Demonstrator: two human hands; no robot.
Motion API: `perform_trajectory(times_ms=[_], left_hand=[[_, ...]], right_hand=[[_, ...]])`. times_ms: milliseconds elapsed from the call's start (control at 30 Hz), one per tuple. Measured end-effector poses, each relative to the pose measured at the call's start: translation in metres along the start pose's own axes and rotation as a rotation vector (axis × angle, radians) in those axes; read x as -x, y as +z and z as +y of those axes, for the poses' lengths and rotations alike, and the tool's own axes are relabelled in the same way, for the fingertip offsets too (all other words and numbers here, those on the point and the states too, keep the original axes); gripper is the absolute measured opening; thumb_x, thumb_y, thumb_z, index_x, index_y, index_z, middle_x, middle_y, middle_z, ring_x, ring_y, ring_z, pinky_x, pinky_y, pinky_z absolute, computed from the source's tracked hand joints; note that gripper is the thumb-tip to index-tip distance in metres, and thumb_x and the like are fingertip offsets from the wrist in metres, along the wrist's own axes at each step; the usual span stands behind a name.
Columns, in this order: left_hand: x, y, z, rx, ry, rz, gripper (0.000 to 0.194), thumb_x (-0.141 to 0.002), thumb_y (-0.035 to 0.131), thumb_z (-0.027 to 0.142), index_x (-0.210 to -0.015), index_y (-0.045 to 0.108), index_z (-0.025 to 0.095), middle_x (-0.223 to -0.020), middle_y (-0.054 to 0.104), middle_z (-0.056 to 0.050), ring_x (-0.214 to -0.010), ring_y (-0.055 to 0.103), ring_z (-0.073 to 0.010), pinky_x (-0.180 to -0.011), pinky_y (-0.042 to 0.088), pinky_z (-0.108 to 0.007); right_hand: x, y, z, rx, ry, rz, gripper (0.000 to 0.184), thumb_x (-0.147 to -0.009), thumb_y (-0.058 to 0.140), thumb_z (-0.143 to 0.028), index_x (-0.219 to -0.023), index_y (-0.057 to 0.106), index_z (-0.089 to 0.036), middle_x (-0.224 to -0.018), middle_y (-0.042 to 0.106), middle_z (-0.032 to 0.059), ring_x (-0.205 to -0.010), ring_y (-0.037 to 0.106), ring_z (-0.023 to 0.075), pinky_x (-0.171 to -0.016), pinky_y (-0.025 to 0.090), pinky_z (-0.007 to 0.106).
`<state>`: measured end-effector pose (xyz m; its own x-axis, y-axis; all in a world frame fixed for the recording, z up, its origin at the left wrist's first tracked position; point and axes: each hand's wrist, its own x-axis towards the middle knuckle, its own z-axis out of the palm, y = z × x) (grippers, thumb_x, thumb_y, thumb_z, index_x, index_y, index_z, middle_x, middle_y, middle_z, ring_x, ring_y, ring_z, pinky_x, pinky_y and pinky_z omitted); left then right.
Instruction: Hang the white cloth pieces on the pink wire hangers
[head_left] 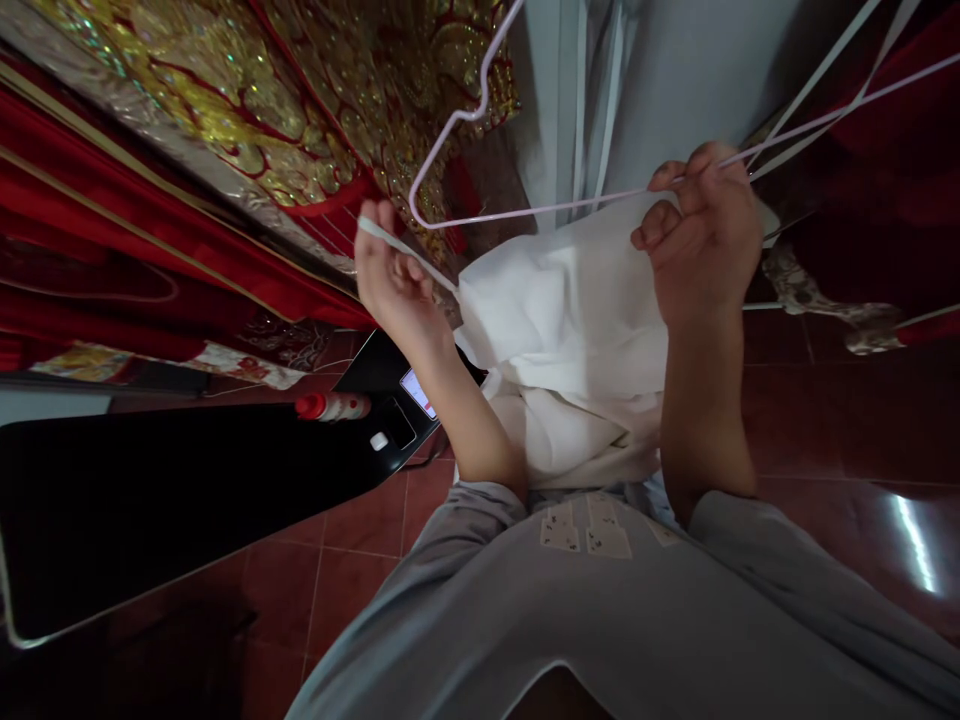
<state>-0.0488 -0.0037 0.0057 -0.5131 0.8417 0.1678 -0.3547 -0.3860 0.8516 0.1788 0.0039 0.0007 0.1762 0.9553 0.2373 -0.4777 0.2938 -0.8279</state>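
A pale lilac clothes hanger (517,214) stretches across the view, its notched end pointing up and left. My right hand (705,235) is closed around its long bar. White straps (814,115) run across the bar beyond that hand. My left hand (397,275) pinches a narrow white strap (420,262) below the hanger's left corner, apart from the hanger. The strap joins a sheer white garment (562,310), which hangs in folds between my forearms, down to my lap. Whether my right fingers also hold some of the cloth is hidden.
Red and gold sequinned garments (300,110) hang close on the left, dark red ones (892,200) on the right. A black table (187,500) at lower left bears a red-capped bottle (334,405), phones and a small white case (379,441). Red tiles (352,590) cover the floor.
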Motion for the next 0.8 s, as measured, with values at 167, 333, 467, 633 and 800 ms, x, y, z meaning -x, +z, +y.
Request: perform_trajectory(times_ms=[167, 333, 467, 633, 800], left_hand=[[0.02, 0.002, -0.021, -0.081, -0.129, -0.224, 0.024, -0.099, 0.042, 0.014, -0.105, 0.064, 0.022, -0.115, 0.065, -0.001, -0.07, 0.056, -0.0143, -0.048, 0.033, -0.026], [0.038, 0.032, -0.015, 0.027, -0.098, -0.278, 0.024, -0.101, 0.039, 0.016, -0.1, 0.063, 0.02, -0.111, 0.066, -0.005, -0.051, 0.044, -0.0117, -0.043, 0.027, -0.026], [0.042, 0.042, -0.011, 0.148, -0.159, -0.268, 0.027, -0.102, 0.032, 0.018, -0.099, 0.059, 0.02, -0.11, 0.065, -0.005, -0.051, 0.041, -0.0129, -0.042, 0.027, -0.025], [0.038, 0.046, -0.011, 0.086, -0.1, -0.237, 0.026, -0.102, 0.031, 0.02, -0.09, 0.053, 0.024, -0.097, 0.063, -0.002, -0.051, 0.041, -0.014, -0.039, 0.024, -0.024], [0.043, 0.051, -0.013, 0.053, -0.065, -0.223, 0.026, -0.102, 0.031, 0.018, -0.087, 0.051, 0.024, -0.096, 0.06, -0.002, -0.049, 0.04, -0.0125, -0.04, 0.027, -0.023]], right_hand=[[0.007, 0.006, 0.004, 0.017, 0.013, -0.027, 0.021, -0.079, 0.049, -0.036, -0.088, 0.038, -0.02, -0.086, 0.054, -0.0014, -0.048, 0.036, 0.0048, -0.05, 0.032, 0.022], [0.011, 0.007, 0.001, 0.042, 0.035, -0.045, 0.02, -0.079, 0.047, -0.036, -0.088, 0.038, -0.02, -0.09, 0.054, -0.0021, -0.049, 0.035, 0.0044, -0.051, 0.033, 0.023], [0.011, 0.012, -0.002, 0.013, 0.038, -0.044, 0.02, -0.079, 0.048, -0.036, -0.088, 0.038, -0.021, -0.089, 0.053, -0.002, -0.049, 0.034, 0.0047, -0.05, 0.032, 0.023], [0.012, 0.018, 0.002, 0.071, 0.061, 0.033, 0.022, -0.077, 0.048, -0.037, -0.092, 0.043, -0.022, -0.094, 0.055, -0.0002, -0.054, 0.036, 0.0047, -0.054, 0.035, 0.023], [0.002, -0.007, 0.007, 0.078, -0.046, 0.421, 0.039, -0.083, 0.035, -0.037, -0.119, 0.03, -0.025, -0.125, 0.043, 0.0026, -0.062, 0.042, -0.0013, -0.057, 0.038, 0.015]])
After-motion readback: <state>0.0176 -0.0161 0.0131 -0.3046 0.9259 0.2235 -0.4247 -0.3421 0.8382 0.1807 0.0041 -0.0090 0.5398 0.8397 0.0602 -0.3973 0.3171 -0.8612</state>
